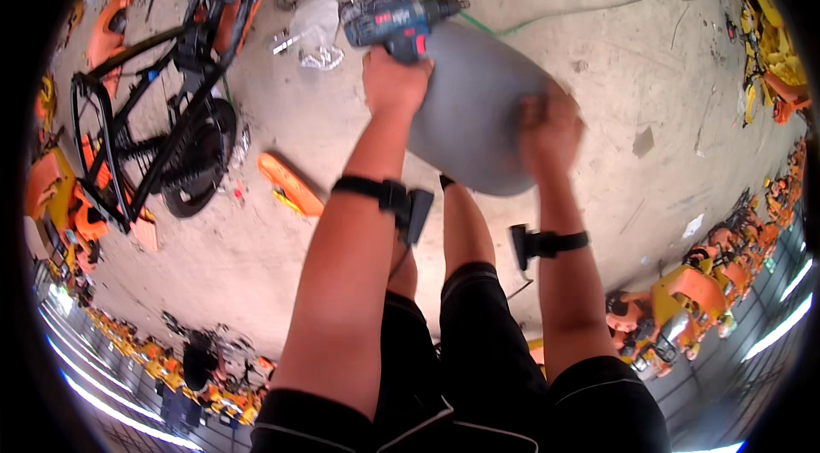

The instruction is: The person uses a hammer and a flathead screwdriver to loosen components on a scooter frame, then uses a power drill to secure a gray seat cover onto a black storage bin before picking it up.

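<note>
Wrapped round the grip of a dark blue cordless drill [391, 26], my left hand [397, 84] is closed. The drill's chuck points to the right, and the tool stands over the upper left edge of a smooth grey rounded piece [474, 107]. That piece is blurred and lies or hangs above the floor in front of my knees; I cannot make out what kind of thing it is. My right hand [553, 135] overlaps its right edge. Motion smears those fingers, so whether they grip or only touch it does not show.
On the left a black bike-like frame with a wheel [198, 158] stands on the concrete floor [649, 214]. An orange cover piece [290, 185] and a crumpled clear plastic bag [318, 22] lie nearby. A thin green cable [559, 22] crosses behind. Yellow and orange parts line the edges.
</note>
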`<action>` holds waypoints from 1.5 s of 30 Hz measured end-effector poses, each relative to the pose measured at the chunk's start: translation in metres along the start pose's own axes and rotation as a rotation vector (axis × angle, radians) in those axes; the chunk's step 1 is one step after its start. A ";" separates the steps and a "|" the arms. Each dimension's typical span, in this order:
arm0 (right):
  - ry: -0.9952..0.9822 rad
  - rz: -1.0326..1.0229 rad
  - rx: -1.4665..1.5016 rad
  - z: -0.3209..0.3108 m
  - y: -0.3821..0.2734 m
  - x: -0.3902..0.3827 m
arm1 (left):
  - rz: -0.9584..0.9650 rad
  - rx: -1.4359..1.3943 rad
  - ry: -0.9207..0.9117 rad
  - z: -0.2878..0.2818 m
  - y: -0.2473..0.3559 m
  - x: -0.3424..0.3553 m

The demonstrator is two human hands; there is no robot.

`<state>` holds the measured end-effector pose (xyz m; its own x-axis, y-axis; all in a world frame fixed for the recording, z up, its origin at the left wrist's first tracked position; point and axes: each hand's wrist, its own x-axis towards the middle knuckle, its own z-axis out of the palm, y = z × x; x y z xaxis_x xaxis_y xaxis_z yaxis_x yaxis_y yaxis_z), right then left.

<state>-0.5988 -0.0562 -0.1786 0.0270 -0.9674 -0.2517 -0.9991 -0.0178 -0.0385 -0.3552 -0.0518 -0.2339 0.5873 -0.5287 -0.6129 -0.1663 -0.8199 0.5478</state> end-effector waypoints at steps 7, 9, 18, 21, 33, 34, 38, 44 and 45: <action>-0.206 0.332 0.508 -0.047 0.148 -0.052 | -0.080 -0.004 0.057 -0.007 0.020 -0.022; -0.083 -0.147 0.410 -0.047 0.114 -0.060 | -0.057 -0.134 -0.027 -0.019 0.008 -0.019; -0.432 -0.214 -0.090 -0.058 0.045 -0.050 | -0.266 -0.310 0.097 -0.227 -0.239 -0.237; -0.594 -0.151 -0.174 -0.099 0.021 -0.041 | -0.426 0.139 0.216 -0.308 -0.342 -0.410; -0.634 -0.987 -0.275 -0.202 -0.077 -0.150 | -1.407 -0.463 0.897 -0.301 -0.489 -1.020; -0.608 -1.027 -0.290 -0.210 -0.103 -0.171 | -1.412 -0.538 0.932 -0.287 -0.501 -1.030; -0.606 -1.270 -0.312 -0.236 -0.200 -0.295 | -1.342 -0.774 1.079 -0.226 -0.565 -1.062; -0.244 -1.717 0.242 -0.501 -0.396 -0.625 | -0.919 -1.252 1.215 -0.286 -0.664 -0.973; -0.137 -1.759 0.363 -0.551 -0.416 -0.690 | -0.892 -1.228 1.322 -0.312 -0.665 -0.986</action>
<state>-0.2200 0.4793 0.5441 0.9583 0.1481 0.2445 0.2560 -0.8252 -0.5035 -0.5766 1.0831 0.1831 0.3869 0.7884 -0.4783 0.6342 0.1491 0.7587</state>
